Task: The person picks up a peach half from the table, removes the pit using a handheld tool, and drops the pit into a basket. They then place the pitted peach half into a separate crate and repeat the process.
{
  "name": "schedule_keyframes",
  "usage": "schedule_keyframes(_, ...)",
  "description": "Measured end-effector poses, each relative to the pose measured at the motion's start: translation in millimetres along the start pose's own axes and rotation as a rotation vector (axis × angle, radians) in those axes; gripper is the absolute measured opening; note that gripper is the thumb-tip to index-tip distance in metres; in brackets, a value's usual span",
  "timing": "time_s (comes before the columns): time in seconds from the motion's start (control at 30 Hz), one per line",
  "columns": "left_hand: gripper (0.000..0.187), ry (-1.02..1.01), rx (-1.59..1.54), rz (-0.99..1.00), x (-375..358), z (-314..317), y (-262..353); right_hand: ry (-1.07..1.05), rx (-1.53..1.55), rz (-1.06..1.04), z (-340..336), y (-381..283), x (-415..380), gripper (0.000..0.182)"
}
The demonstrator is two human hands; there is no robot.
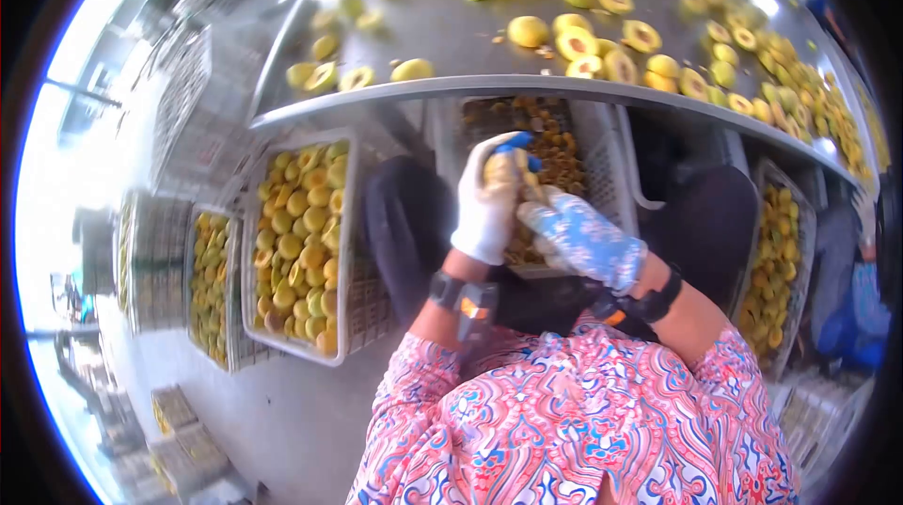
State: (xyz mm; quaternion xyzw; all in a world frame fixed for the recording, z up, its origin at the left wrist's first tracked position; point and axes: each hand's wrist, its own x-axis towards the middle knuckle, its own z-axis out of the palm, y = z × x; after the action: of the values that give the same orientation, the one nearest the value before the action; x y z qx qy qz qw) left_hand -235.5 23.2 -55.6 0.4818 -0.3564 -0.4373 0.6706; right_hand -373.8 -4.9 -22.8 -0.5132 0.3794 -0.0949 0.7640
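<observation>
My left hand (484, 209), in a white glove with blue fingertips, is closed around a yellow peach half (502, 168), mostly covered by the fingers. Close against it, my right hand (588, 237), in a blue patterned glove, is closed too. A thin tan piece shows between the hands; blur hides whether it is a tool. Both hands are over a crate (602, 152) of brown pits and scraps between my knees. Beyond them, on the metal table (433, 30), are halved peaches (576, 42), several with cut faces up.
To the left stands a white crate (348, 251) full of yellow peaches, with another filled crate (235, 289) beside it. A further fruit crate (800, 260) is at the right, near a person (851, 289). The table's metal edge (527, 84) runs just past my hands. Stacked crates (193, 119) stand at left.
</observation>
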Motion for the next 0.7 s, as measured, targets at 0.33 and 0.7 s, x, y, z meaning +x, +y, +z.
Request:
schedule_keyframes(0.33,0.024,-0.28,0.279,0.264,8,-18,-2,-0.354,0.586,0.174,-27,12,-17,0.035)
schedule_keyframes(0.7,0.029,0.643,1.09,0.439,-65,-210,66,-0.07,0.025,0.453,-49,42,16,0.033)
